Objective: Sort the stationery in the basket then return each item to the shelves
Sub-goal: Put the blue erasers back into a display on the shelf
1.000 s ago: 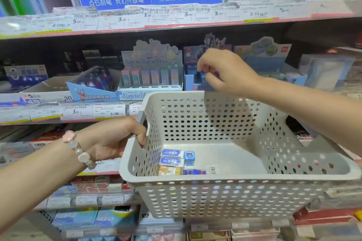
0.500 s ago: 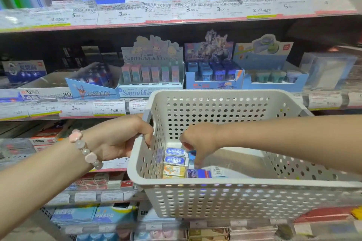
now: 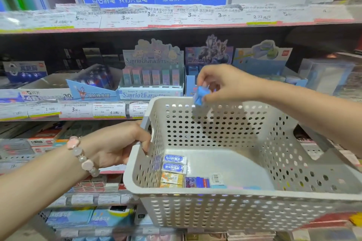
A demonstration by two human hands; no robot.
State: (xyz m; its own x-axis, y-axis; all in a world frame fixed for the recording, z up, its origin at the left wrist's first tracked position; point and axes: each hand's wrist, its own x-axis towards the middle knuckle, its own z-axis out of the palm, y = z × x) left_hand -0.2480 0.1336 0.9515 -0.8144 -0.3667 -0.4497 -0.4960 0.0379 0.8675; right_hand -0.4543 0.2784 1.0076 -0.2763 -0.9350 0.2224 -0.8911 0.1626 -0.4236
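Change vs half a second ago: right hand is out of the basket, now up over its far rim, pinching a small blue item between thumb and fingertips. Item is blurred; tilted, long axis roughly up-down, can't tell which end faces where. It sits just in front of the blue display box on the middle shelf.

Left hand grips the basket's left rim, same spot as before.

Still in the basket, near-left corner: two blue-label erasers, one yellow-orange eraser, one purple-blue pack, one barcode-labelled piece. All flat, long axes left-right.
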